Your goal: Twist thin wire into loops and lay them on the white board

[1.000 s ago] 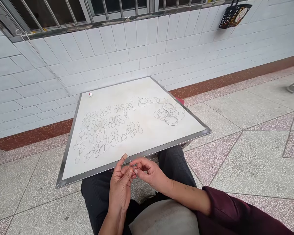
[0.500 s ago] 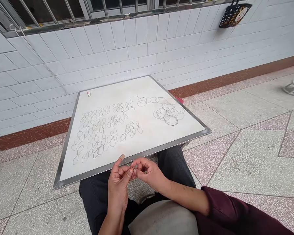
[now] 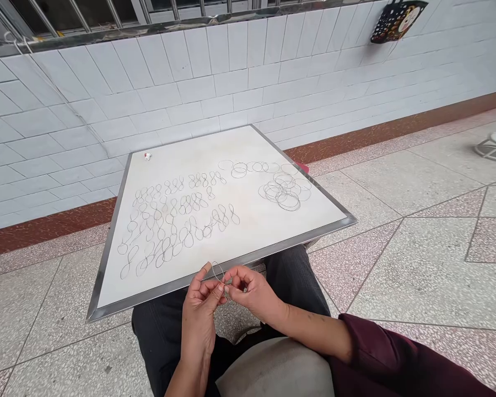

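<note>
Grey and thin as wire, a small loop (image 3: 222,269) is pinched between the thumb and fingers (image 3: 219,290) of my left hand (image 3: 200,309), and the fingers of my right hand (image 3: 254,293) grip it just beside them. It rises from my fingertips toward my left index finger, which wears a tan wrap (image 3: 208,267) at the tip; its lower part is mostly hidden from me. I hold all this at the near edge of the bench (image 3: 248,245), above my dark trousers (image 3: 152,336). On the left of the white top lie uneven rows of figure-eight loops (image 3: 189,237), some overlapping. To the right is a tangle of plain rings (image 3: 287,201), with more rings (image 3: 240,170) strung out just beyond. Near the far left corner sits a small white and red object (image 3: 147,157), too small to name. Past the bench stands a white tiled wall (image 3: 231,102) with a barred window (image 3: 107,14) and a dark patterned bag (image 3: 398,22) hanging on the right.
</note>
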Action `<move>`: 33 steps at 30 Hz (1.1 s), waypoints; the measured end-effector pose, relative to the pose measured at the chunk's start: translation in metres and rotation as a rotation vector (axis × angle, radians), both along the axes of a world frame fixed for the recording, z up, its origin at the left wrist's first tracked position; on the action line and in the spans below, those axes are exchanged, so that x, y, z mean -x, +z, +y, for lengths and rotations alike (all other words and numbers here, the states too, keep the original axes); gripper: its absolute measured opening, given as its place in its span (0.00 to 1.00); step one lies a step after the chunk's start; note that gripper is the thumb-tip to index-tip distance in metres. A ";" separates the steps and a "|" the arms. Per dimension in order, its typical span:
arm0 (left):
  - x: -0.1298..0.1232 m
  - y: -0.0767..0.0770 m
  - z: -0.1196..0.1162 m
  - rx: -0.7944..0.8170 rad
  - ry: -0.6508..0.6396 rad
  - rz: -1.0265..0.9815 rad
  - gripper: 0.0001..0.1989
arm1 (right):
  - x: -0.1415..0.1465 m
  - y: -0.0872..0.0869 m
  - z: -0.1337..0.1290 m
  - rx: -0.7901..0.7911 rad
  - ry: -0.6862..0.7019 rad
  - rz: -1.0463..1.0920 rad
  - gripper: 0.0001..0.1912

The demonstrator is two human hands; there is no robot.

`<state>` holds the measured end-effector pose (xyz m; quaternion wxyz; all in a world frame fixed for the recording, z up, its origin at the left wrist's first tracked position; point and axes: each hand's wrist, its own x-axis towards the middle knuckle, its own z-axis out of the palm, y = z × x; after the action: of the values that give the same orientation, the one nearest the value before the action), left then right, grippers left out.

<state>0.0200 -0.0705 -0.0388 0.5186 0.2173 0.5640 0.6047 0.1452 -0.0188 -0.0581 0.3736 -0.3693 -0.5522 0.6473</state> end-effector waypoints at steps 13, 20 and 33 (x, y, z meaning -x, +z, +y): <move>0.000 0.002 -0.001 -0.067 -0.072 0.190 0.35 | 0.000 -0.009 0.002 0.096 -0.002 0.111 0.11; -0.003 -0.001 -0.004 -0.123 -0.009 0.388 0.31 | 0.000 -0.013 0.002 0.109 0.011 0.180 0.16; -0.003 0.005 -0.005 -0.089 -0.048 0.111 0.29 | 0.000 -0.014 0.002 0.083 0.059 0.188 0.16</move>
<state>0.0233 -0.0753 -0.0334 0.4908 0.2869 0.5592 0.6034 0.1457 -0.0167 -0.0717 0.3890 -0.3055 -0.4982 0.7122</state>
